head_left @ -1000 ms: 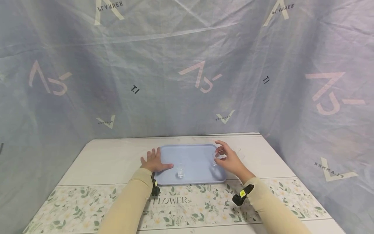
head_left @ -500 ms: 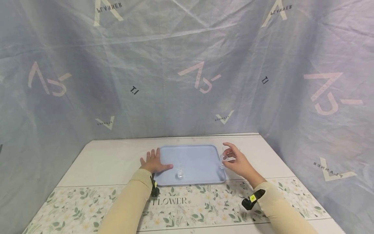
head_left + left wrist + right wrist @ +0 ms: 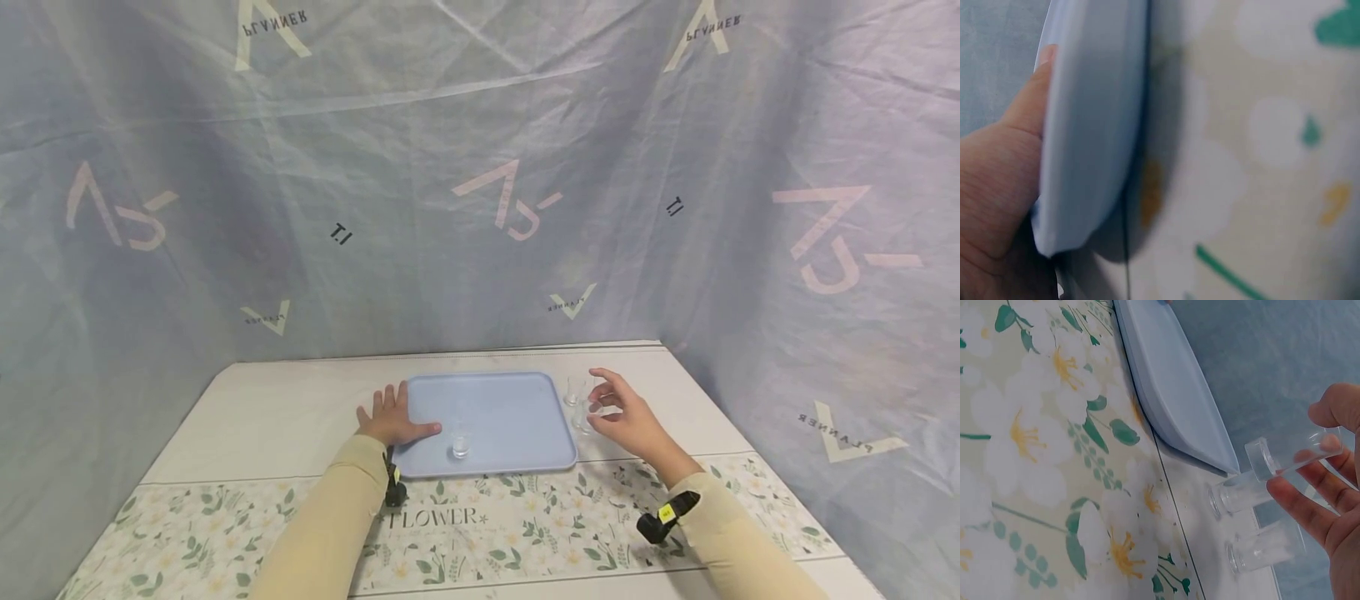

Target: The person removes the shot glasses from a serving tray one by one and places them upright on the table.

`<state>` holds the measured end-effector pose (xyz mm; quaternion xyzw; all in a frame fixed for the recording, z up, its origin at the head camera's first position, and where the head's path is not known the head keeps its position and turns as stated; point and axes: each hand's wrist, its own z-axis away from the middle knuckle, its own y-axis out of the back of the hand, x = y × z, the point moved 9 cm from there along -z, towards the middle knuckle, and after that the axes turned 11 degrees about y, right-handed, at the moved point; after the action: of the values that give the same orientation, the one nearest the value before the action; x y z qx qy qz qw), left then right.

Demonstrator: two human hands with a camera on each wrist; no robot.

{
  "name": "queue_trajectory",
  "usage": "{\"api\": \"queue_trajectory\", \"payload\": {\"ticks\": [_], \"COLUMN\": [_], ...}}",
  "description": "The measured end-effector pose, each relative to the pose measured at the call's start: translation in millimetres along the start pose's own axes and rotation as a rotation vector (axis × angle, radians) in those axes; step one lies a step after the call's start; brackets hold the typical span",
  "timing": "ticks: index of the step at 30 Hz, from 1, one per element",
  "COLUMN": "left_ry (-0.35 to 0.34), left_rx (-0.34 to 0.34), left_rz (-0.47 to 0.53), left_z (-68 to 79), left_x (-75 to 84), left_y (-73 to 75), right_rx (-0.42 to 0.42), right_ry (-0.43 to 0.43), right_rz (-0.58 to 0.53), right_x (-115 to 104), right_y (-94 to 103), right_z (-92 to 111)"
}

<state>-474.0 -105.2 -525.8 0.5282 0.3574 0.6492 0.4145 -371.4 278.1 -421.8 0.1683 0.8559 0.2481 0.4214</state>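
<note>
My right hand (image 3: 624, 417) pinches a small clear shot glass (image 3: 1294, 453) between thumb and fingers, just past the tray's right edge. Two more clear shot glasses stand on the table there; the right wrist view has the nearer glass (image 3: 1244, 492) partly behind the held one and the other glass (image 3: 1269, 547) under my fingers. My left hand (image 3: 392, 421) lies with fingers spread at the left rim of the light blue tray (image 3: 495, 417), its thumb reaching over the inside. One clear shot glass (image 3: 461, 447) stands on the tray close to that thumb.
A white tablecloth (image 3: 285, 417) with a floral band (image 3: 225, 525) covers the table under the tray. Grey-blue printed curtain (image 3: 420, 208) hangs behind and on both sides.
My right hand has carried its glass rightward from over the tray to beside it, where other glasses now show. The left hand stays at the tray's left rim.
</note>
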Motion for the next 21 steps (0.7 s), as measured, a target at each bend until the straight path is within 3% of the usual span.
{"api": "queue_trajectory", "payload": {"ticks": [4,9,13,21], "left_ry": [0.006,0.009,-0.002,0.004], "left_rx": [-0.017,-0.021,-0.015,-0.016], "left_rz": [-0.004,-0.032,-0.016,0.011], "left_z": [13.1,23.4,20.6,4.9], "left_x": [5.7,10.7,10.4,3.6], "left_y": [9.7,16.6,15.3,3.8], "right_rx": [-0.011,-0.009,-0.007,-0.01], "right_ry": [0.002,-0.01,-0.01,0.012], "right_rz": [-0.003,0.016,0.011,0.029], "right_x": [-13,10,23,27], "right_y": [2.4,-1.8,-4.8,-9.7], "right_z": [1,5,9,15]}}
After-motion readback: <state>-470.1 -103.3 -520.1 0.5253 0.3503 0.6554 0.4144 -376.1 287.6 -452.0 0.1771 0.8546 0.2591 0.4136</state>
